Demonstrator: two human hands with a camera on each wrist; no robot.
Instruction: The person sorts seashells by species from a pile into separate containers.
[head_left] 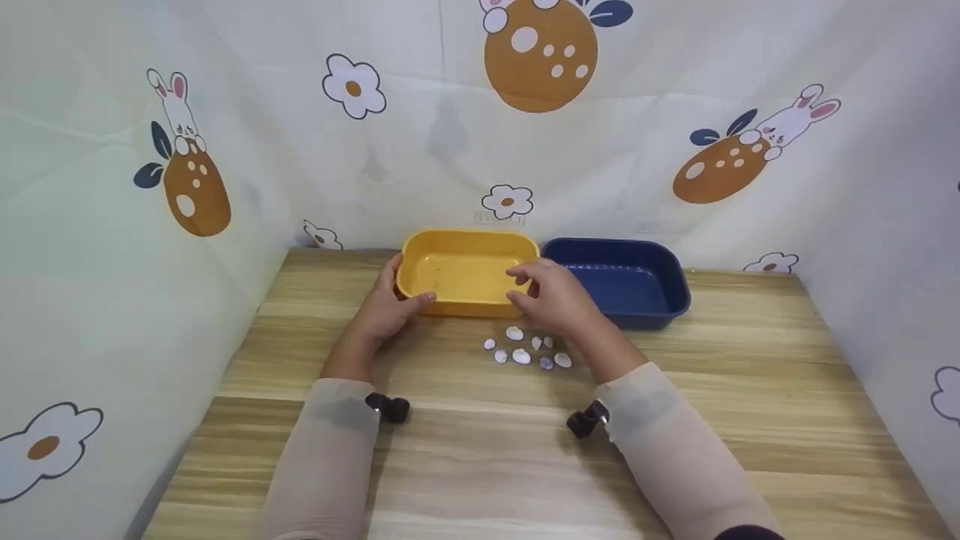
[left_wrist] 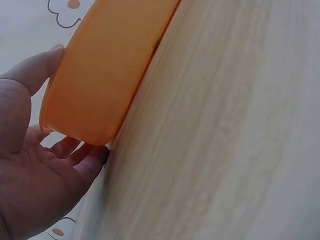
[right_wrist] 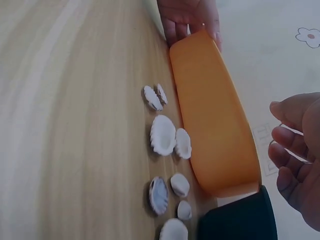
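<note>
A yellow plastic tub (head_left: 465, 283) stands at the back of the table. My left hand (head_left: 382, 309) grips its left end, thumb over the near rim and fingers round the outer wall, as the left wrist view shows on the tub's orange-looking side (left_wrist: 107, 70). Over the tub's right end hovers my right hand (head_left: 559, 296), its fingers loosely bent. Nothing shows between those fingers in the right wrist view, where the right hand (right_wrist: 306, 150) is apart from the wall. Several whitish seashells (head_left: 521, 356) lie on the wood in front of the tub.
A dark blue tub (head_left: 622, 291) stands directly right of the yellow one, partly behind my right hand and forearm. Printed cloth (head_left: 442, 157) hangs close behind both tubs and along the sides of the wooden table (head_left: 480, 457).
</note>
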